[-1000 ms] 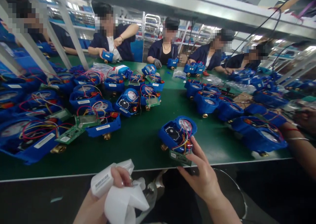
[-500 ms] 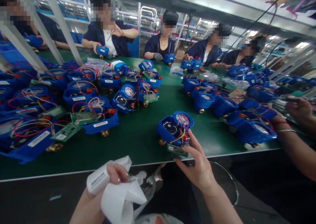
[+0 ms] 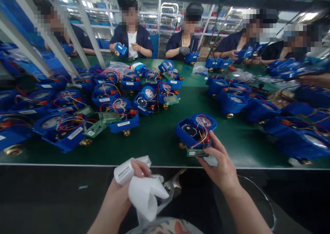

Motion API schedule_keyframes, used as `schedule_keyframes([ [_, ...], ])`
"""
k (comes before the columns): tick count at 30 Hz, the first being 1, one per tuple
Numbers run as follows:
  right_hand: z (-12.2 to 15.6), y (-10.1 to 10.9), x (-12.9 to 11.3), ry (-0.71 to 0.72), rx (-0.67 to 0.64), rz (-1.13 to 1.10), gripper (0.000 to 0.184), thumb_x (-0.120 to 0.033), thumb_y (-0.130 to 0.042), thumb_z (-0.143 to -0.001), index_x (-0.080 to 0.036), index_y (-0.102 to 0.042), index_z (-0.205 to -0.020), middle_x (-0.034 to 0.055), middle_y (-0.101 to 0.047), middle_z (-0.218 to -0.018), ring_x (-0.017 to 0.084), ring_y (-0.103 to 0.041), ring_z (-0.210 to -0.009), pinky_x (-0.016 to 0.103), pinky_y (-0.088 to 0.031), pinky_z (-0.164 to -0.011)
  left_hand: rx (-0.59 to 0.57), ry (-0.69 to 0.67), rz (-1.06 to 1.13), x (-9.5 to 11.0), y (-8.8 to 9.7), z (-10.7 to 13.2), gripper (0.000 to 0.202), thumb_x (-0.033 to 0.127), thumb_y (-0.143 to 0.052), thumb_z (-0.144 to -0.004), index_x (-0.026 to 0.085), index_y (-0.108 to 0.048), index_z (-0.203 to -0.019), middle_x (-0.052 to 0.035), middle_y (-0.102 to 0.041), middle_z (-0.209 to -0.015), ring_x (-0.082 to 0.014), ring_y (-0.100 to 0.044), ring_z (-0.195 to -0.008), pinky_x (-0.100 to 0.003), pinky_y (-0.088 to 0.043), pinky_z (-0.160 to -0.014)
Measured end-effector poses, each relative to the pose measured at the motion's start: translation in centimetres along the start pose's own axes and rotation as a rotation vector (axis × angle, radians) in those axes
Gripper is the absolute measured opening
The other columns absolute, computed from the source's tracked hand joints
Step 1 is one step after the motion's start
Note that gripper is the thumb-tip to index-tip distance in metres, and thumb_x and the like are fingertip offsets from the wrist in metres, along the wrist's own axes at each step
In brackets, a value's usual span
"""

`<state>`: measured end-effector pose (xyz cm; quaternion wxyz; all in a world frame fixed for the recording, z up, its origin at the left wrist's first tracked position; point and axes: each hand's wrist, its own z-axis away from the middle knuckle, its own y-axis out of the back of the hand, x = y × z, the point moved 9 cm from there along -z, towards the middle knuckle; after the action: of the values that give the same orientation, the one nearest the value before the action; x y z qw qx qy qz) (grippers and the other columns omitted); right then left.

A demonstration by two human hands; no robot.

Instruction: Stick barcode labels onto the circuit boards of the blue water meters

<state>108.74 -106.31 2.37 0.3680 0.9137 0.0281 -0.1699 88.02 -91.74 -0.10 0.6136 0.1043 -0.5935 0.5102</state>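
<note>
My left hand (image 3: 129,179) is closed around a white strip of labels (image 3: 143,194), partly rolled up, with a barcode showing and a loose end curling down. It is held just off the table's front edge. My right hand (image 3: 221,165) is at the front right of a blue water meter (image 3: 196,131) that stands open on the table. Thumb and index finger pinch the green circuit board (image 3: 197,153) hanging at its front, while another finger rests against the housing. Coloured wires, a round dial and a black part show inside the meter; a brass fitting sticks out below.
Several open blue meters (image 3: 62,127) with wires and boards crowd the green table (image 3: 154,148) on the left. More meters (image 3: 233,101) stand on the right. Slanted white posts (image 3: 89,29) rise at left. Co-workers (image 3: 132,38) sit opposite, handling meters.
The view has swung left, so things appear further right. My right thumb and index finger have closed on the circuit board. My left hand still holds the labels. A co-worker opposite has lowered a hand.
</note>
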Motion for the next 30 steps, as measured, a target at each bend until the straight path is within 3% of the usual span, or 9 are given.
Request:
schedule_keyframes([
  [7,-1.9,-0.9,-0.7,0.043,-0.092,0.011,0.03,-0.014,-0.06,-0.084,-0.02,-0.048,-0.11,0.0193,-0.043,-0.141,0.028,-0.055,-0.12,0.035,-0.057,-0.081,0.031,-0.066,0.047,0.3,-0.2,0.2,0.018,0.026,-0.077,-0.063,0.016,-0.061,-0.063,-0.0035,-0.06,-0.072,-0.016,-0.053,-0.066,-0.023,-0.043,-0.059],
  [11,-2.6,-2.1,-1.3,0.056,-0.203,0.038,0.032,-0.016,-0.057,-0.084,-0.02,-0.049,-0.114,0.0189,-0.037,-0.145,0.033,-0.052,-0.121,0.045,-0.056,-0.084,0.173,-0.055,0.062,0.3,0.6,0.3,0.013,0.015,-0.072,-0.061,0.016,-0.06,-0.063,-0.0012,-0.061,-0.07,-0.0142,-0.053,-0.065,-0.021,-0.043,-0.058],
  [14,-3.4,-1.7,-3.1,0.097,-0.188,0.025,0.033,-0.015,-0.057,-0.083,-0.02,-0.052,-0.115,0.0174,-0.036,-0.146,0.036,-0.042,-0.129,0.052,-0.049,-0.093,0.296,-0.025,0.058,0.2,1.2,0.5,0.014,0.016,-0.074,-0.059,0.016,-0.06,-0.061,-0.0008,-0.062,-0.069,-0.015,-0.056,-0.068,-0.021,-0.045,-0.059],
  [17,-4.1,-0.5,-6.1,0.105,-0.135,-0.233,0.035,-0.011,-0.056,-0.084,-0.02,-0.052,-0.118,0.0144,-0.053,-0.131,0.027,-0.051,-0.121,0.042,-0.048,-0.096,0.325,0.003,0.06,-0.1,1.1,0.5,0.019,0.022,-0.078,-0.058,0.015,-0.061,-0.062,-0.0011,-0.064,-0.069,-0.0159,-0.059,-0.07,-0.022,-0.046,-0.06],
  [22,-3.4,-2.5,-11.0,0.043,-0.398,-0.813,0.031,-0.013,-0.056,-0.084,-0.02,-0.056,-0.114,0.0094,-0.064,-0.108,0.02,-0.059,-0.1,0.031,-0.051,-0.084,0.284,0.02,0.03,-1.1,0.9,0.0,0.022,0.028,-0.079,-0.057,0.016,-0.062,-0.065,-0.0001,-0.065,-0.068,-0.0131,-0.056,-0.064,-0.02,-0.043,-0.056],
  [27,-3.2,-4.1,-11.1,-0.086,-0.436,-0.963,0.015,-0.008,-0.06,-0.077,-0.02,-0.061,-0.085,0.0051,-0.064,-0.092,0.016,-0.06,-0.084,0.028,-0.048,-0.073,0.281,0.012,-0.063,-1.6,1.3,-0.1,0.018,0.031,-0.073,-0.063,0.018,-0.061,-0.065,0.0022,-0.062,-0.063,-0.0129,-0.054,-0.061,-0.021,-0.042,-0.055],
  [30,-3.5,-4.0,-10.6,-0.155,-0.388,-1.127,0.008,-0.016,-0.063,-0.078,-0.019,-0.057,-0.073,0.0043,-0.063,-0.081,0.017,-0.058,-0.078,0.029,-0.046,-0.071,0.271,-0.01,-0.14,-1.6,1.4,-0.1,0.014,0.027,-0.071,-0.063,0.017,-0.061,-0.064,0.0025,-0.061,-0.061,-0.013,-0.053,-0.061,-0.022,-0.042,-0.059],
])
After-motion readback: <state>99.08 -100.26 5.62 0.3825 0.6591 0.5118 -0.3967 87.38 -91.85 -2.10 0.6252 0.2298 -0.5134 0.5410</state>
